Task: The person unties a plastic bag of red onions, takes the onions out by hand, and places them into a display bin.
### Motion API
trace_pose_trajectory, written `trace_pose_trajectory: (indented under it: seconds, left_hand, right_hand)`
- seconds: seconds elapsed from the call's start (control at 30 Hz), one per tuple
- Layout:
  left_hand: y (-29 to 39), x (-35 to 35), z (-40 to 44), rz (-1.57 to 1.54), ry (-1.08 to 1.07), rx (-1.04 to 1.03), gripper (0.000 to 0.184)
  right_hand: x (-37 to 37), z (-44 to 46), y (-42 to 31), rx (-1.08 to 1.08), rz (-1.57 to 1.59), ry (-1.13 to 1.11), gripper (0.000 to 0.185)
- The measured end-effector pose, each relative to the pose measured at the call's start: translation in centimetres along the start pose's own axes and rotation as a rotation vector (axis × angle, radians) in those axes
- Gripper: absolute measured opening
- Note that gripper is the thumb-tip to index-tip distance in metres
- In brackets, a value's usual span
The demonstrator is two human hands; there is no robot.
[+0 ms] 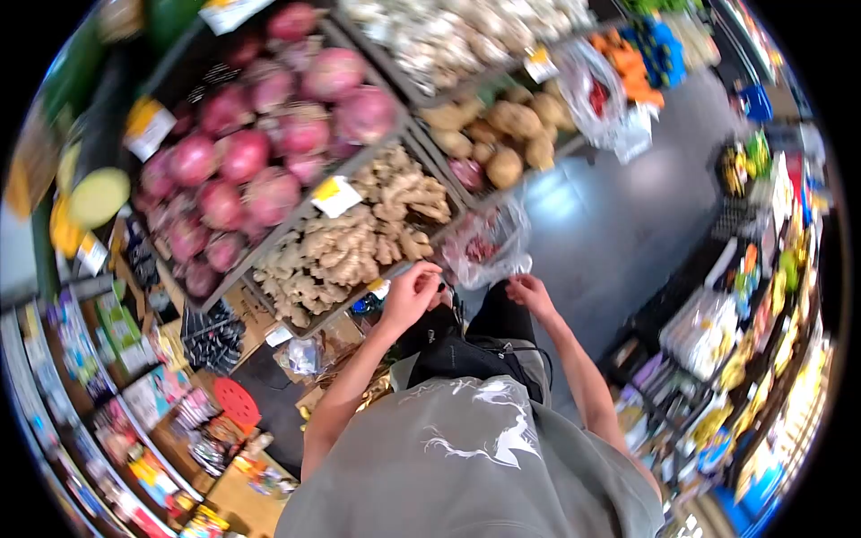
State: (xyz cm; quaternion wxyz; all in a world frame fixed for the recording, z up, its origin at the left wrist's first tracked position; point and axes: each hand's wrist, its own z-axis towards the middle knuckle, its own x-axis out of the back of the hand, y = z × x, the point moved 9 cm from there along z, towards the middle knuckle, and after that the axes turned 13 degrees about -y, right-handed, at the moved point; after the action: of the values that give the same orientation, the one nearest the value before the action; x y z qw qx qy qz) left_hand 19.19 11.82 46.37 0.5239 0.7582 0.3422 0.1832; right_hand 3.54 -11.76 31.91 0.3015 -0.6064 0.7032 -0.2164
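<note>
L hand [414,293]: fingers curled nr clear bag [495,235]; grip unclear.
R hand [531,294]: fingers bent at bag's edge; can't tell if pinching.
Bag: reddish bits w/in, beside ginger [336,251].

Head-worn view, forward and down

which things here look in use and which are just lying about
Apparently in use: clear bag with reddish contents, right hand at its edge, left hand close by.

Probably just lying about: red onions, ginger, potatoes, garlic.
</note>
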Motion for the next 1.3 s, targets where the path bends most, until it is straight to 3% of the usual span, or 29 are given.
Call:
trace_pose_trajectory:
  seconds: [0.1, 0.17, 0.2, 0.23, 0.3, 0.33, 0.37, 0.43, 0.47, 0.5, 0.57, 0.6, 0.63, 0.73, 0.8, 0.87, 0.9, 0.97, 1.0, 1.03, 1.07, 1.1, 1.13, 1.17, 1.2, 1.3]
  left_hand:
    - [-8.8, -5.2, 3.8, 0.192, -0.194, 0.097, 0.013]
    - [-16.9, -6.9, 6.2, 0.367, -0.296, 0.339, 0.014]
    - [-22.5, -7.4, 7.2, 0.413, -0.329, 0.353, 0.013]
    - [-25.6, -8.0, 8.2, 0.388, -0.366, 0.471, 0.013]
    - [-32.1, -8.3, 11.1, 0.469, -0.365, 0.561, 0.014]
    - [-35.9, -8.0, 12.9, 0.584, -0.372, 0.570, 0.015]
    - [-38.2, -8.1, 15.0, 0.736, -0.321, 0.374, 0.017]
    - [-45.7, -8.2, 18.7, 0.531, -0.275, 0.528, 0.019]
    - [-49.4, -8.5, 19.8, 0.195, -0.170, 0.699, 0.019]
    - [-48.0, -10.5, 21.8, -0.095, -0.074, 0.758, 0.019]
    - [-53.7, -11.3, 26.1, -0.061, -0.030, 0.730, 0.018]
    - [-55.9, -11.4, 28.2, 0.059, 0.015, 0.685, 0.024]
    - [-56.6, -12.7, 29.6, 0.096, -0.001, 0.840, 0.042]
    - [-64.6, -13.5, 33.6, 0.199, -0.028, 0.854, 0.054]
    - [-67.7, -13.0, 36.0, 0.269, 0.003, 0.776, 0.054]
    - [-69.7, -11.9, 37.7, 0.345, 0.036, 0.696, 0.055]
    - [-70.2, -11.3, 38.7, 0.386, 0.048, 0.652, 0.057]
    - [-70.6, -10.0, 40.3, 0.445, 0.053, 0.613, 0.058]
    - [-71.3, -8.3, 40.3, 0.336, 0.139, 0.745, 0.057]
    - [-71.4, -7.6, 40.3, 0.220, 0.226, 0.870, 0.055]
    - [-67.1, -9.9, 40.0, 0.049, 0.377, 0.911, 0.049]
    - [-68.1, -8.6, 40.4, 0.061, 0.381, 0.914, 0.049]
    - [-69.4, -7.4, 41.3, -0.082, 0.390, 0.841, 0.042]
    - [-70.7, -6.7, 42.4, -0.227, 0.394, 0.765, 0.035]
    - [-70.9, -5.7, 42.4, -0.198, 0.510, 0.795, 0.032]
    - [-72.0, -6.6, 44.6, -0.443, 0.411, 0.721, 0.030]
  right_hand:
    - [2.4, 5.2, 8.6, 0.032, -0.184, -0.013, 0.026]
    - [4.2, 6.9, 11.4, -0.042, -0.441, 0.073, 0.021]
    - [5.4, 8.0, 13.5, -0.060, -0.434, 0.154, 0.019]
    - [6.0, 10.7, 17.5, -0.200, -0.443, 0.048, 0.020]
    - [8.0, 13.1, 22.3, -0.323, -0.333, 0.126, 0.029]
    - [9.0, 14.4, 24.1, -0.327, -0.317, 0.186, 0.031]
    - [9.2, 16.0, 26.4, -0.349, -0.285, 0.183, 0.031]
    - [10.5, 20.2, 30.4, -0.214, -0.186, 0.253, 0.028]
    - [10.7, 22.2, 32.3, -0.140, -0.133, 0.246, 0.030]
    - [11.4, 23.8, 33.6, -0.154, -0.109, 0.251, 0.030]
    - [12.5, 26.8, 35.3, -0.248, -0.092, 0.178, 0.028]
    - [13.4, 28.4, 36.4, -0.266, -0.081, 0.191, 0.029]
    - [14.5, 30.2, 37.7, -0.282, -0.071, 0.198, 0.030]
    - [18.4, 35.6, 39.0, -0.142, -0.194, 0.370, 0.032]
    - [21.0, 38.7, 38.6, -0.150, -0.146, 0.466, 0.029]
    - [22.4, 42.6, 37.9, -0.020, -0.120, 0.476, 0.028]
    - [22.9, 43.5, 36.3, -0.064, -0.103, 0.428, 0.028]
    - [24.1, 46.1, 33.5, 0.093, -0.204, 0.484, 0.034]
    - [24.2, 47.9, 32.7, 0.176, -0.249, 0.485, 0.046]
    - [24.1, 49.1, 32.6, 0.177, -0.235, 0.483, 0.046]
    - [23.8, 50.1, 31.6, 0.188, -0.366, 0.505, 0.048]
    - [23.4, 51.0, 30.7, 0.200, -0.500, 0.526, 0.050]
    - [22.8, 52.8, 31.0, 0.114, -0.526, 0.406, 0.057]
    - [22.6, 53.3, 31.0, 0.078, -0.538, 0.430, 0.057]
    - [22.6, 54.0, 31.3, 0.029, -0.483, 0.427, 0.058]
    - [22.9, 55.2, 31.9, -0.054, -0.423, 0.385, 0.062]
